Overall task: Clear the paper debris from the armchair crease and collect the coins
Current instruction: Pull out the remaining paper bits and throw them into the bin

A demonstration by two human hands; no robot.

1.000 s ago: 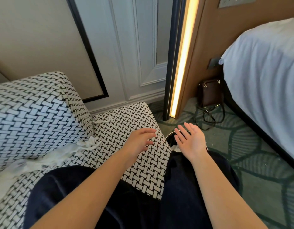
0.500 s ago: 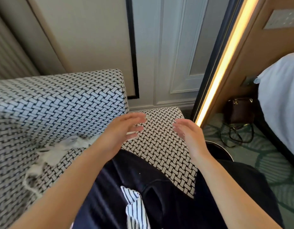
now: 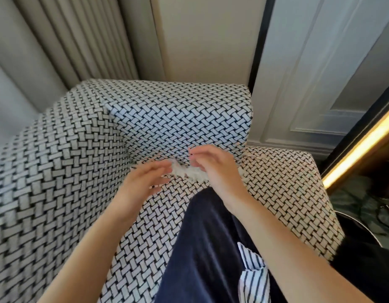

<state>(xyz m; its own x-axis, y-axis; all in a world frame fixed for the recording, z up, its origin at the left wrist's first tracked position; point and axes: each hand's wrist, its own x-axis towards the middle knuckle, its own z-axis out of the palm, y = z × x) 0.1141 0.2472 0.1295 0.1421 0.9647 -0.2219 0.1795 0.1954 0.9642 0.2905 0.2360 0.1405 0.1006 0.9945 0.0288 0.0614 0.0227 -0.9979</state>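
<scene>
White shredded paper debris point(image 3: 189, 171) lies along the crease between the seat and backrest of the black-and-white woven armchair point(image 3: 178, 119). My left hand point(image 3: 143, 184) hovers just left of the paper, fingers spread, holding nothing. My right hand point(image 3: 215, 169) is over the paper's right part, fingers curled down toward it and covering some of it; whether it grips any paper is unclear. No coins are visible.
My dark-trousered leg point(image 3: 206, 248) rests on the seat, with a striped cloth point(image 3: 252, 278) at my lap. Curtains point(image 3: 64, 40) hang behind the chair, a white panelled wall point(image 3: 320, 84) stands to the right, and a lit strip point(image 3: 359, 149) glows at far right.
My view has swung left toward the chair's back corner. Both hands have moved forward from above the seat to the crease, closing in on the paper from either side.
</scene>
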